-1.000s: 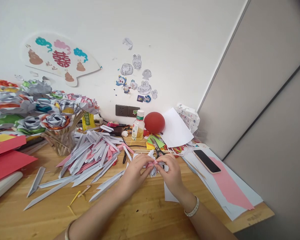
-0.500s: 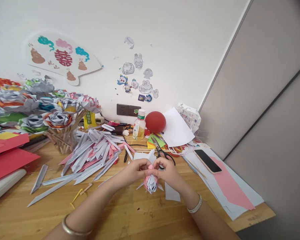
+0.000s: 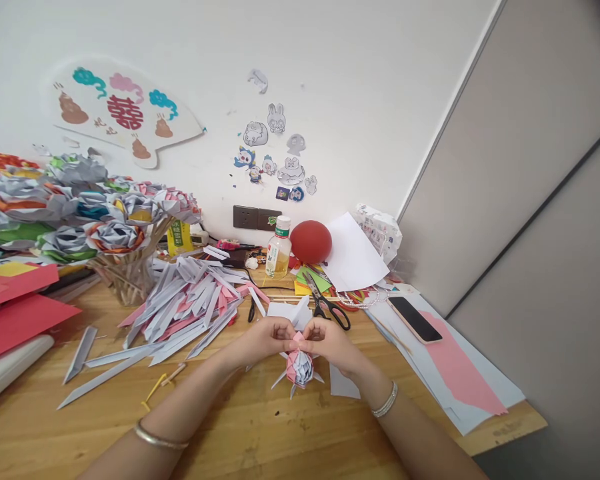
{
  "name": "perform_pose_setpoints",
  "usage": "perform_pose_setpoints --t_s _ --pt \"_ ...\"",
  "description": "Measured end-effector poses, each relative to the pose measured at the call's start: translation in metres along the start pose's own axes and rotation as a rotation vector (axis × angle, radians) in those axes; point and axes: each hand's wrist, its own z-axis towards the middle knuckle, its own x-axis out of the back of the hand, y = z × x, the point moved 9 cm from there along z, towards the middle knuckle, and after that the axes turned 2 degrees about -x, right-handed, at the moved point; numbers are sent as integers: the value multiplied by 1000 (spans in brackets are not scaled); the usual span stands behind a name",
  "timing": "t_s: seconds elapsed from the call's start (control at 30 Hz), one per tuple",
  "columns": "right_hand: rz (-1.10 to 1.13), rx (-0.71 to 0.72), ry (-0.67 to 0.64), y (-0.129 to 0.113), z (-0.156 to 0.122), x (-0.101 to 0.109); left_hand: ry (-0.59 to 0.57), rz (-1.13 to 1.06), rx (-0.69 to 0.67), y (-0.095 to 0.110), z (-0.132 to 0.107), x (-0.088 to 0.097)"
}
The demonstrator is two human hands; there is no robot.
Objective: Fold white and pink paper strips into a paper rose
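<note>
A small folded paper flower, pink and grey-white with pointed tips sticking out below, hangs just above the wooden table. My left hand and my right hand meet over it, and both pinch its pink top between closed fingers. Each wrist wears a thin bracelet. Black-handled scissors lie just behind my hands. A heap of folded grey and pink paper strips spreads to the left of them.
A vase of paper flowers stands at the left, red card sheets beside it. Behind are a small bottle, a red ball, white paper and a phone on pink and white sheets at the right edge.
Both hands lifted the paper flower off the table and drew it toward me, turning it so that its body now hangs below the fingers. The view shifted slightly.
</note>
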Motion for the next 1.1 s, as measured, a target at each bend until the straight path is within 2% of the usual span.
perform_pose_setpoints --t_s 0.13,0.43,0.6,0.7,0.9,1.0,1.1 --pt "-49 51 41 0 1 5 41 82 11 4 -1 3" --pt "-355 223 119 -18 0 11 187 387 0 12 0 9" --pt "-369 257 144 -24 -3 10 152 333 -17 11 2 6" --pt "-430 316 182 -29 -4 11 190 422 -15 14 0 10" --pt "-392 199 98 -15 1 12 209 528 -49 24 -3 6" --pt "-448 263 99 -24 -2 10 187 497 -37 24 -4 6" --pt "-480 378 74 -37 -9 1 101 317 -6 18 -4 5"
